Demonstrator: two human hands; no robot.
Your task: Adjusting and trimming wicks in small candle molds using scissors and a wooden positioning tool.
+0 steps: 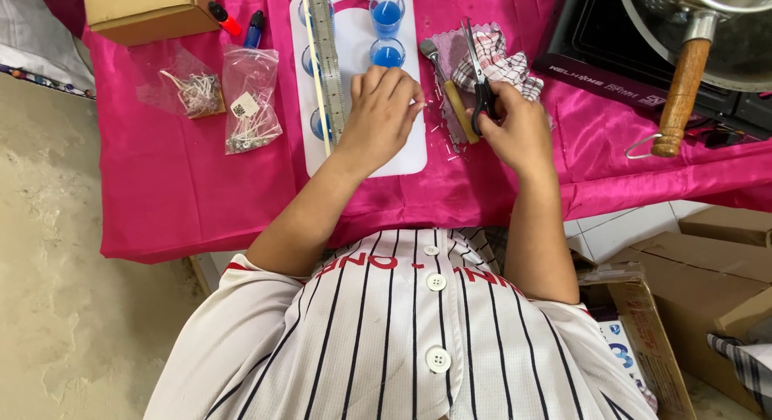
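Scissors (481,82) are gripped in the right hand (515,126), fingers through the dark handles, blades pointed toward the table's far edge. The left hand (382,114) is curled shut over the white board (402,158), fingertips pinched together; whether something thin is pinched there cannot be told. On the board, cups (387,14) of blue wax are lined up beside a ruler (326,58). A brush (446,90) and a checked cloth (498,62) are seen just beside the scissors. Two bags of wicks (249,106) are laid toward the table's left edge on the pink cover (177,187).
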